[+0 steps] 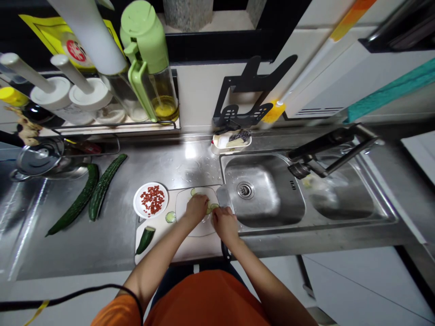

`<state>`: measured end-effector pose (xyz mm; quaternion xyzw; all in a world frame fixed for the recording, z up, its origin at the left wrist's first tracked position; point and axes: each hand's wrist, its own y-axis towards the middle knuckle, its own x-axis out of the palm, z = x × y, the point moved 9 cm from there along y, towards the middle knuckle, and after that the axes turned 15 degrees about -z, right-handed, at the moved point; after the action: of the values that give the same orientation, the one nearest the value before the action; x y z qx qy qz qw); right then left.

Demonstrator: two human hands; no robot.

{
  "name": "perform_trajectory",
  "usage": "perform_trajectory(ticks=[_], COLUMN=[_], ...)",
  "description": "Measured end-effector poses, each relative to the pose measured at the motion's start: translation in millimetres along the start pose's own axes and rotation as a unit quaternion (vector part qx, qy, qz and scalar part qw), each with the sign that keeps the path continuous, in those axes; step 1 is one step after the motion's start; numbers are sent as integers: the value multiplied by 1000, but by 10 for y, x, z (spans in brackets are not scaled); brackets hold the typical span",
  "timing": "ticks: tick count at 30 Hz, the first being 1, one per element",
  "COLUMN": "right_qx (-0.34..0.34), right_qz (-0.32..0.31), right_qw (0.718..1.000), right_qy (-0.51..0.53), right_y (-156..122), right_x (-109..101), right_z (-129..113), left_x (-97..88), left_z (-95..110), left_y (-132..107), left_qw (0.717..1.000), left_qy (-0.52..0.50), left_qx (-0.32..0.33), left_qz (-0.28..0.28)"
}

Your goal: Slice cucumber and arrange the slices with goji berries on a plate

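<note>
Over a pale cutting board (183, 244), both hands are close together at a few thin green cucumber slices (209, 209). My left hand (197, 209) has its fingers curled in, closed at the slices. My right hand (226, 223) is closed too, its fingertips against the slices' right side; the fingers partly hide what they grip. Another cucumber slice (170, 217) lies left of my left hand, and one more sits beyond it. A cut cucumber end (145, 240) rests at the board's left. The knife's grey blade (223, 195) and black handle (225, 251) show beside my right hand.
A white plate (137, 203) of small red pieces overlaps the board's upper left. Two whole cucumbers (105, 185) lie farther left near a lidded pot (39, 158). The double sink (265, 190) and faucet (326, 154) are right. A seasoning rack (115, 129) stands behind.
</note>
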<state>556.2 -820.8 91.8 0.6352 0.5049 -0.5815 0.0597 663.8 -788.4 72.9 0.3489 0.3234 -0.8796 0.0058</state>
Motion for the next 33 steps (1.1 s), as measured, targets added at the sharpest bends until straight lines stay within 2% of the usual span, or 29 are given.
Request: perform_trajectory(ticks=[10, 15, 20, 23, 28, 33], right_qx=[21, 4, -22, -44, -71, -93], right_qz=[-7, 16, 34, 29, 7, -13], right_qw=[998, 999, 999, 998, 997, 995], right_qy=[-58, -44, -35, -26, -21, -27], right_y=[-13, -77, -154, -190, -216, -235], right_x=[-2, -79, -89, -27, 105, 221], right_z=[-41, -66, -115, -175, -319, -480], left_x=[-36, -133, -274, -282, -157, -52], left_z=[53, -54, -441, -799, -1231, -1371], left_y=[-62, -251, -736, -1046, -1339, -1394], left_qw=[998, 995, 983, 974, 968, 962], left_qy=[58, 22, -50, -75, -90, -123], left_qx=[12, 33, 41, -2, -83, -143], left_qz=[32, 90, 174, 212, 217, 200])
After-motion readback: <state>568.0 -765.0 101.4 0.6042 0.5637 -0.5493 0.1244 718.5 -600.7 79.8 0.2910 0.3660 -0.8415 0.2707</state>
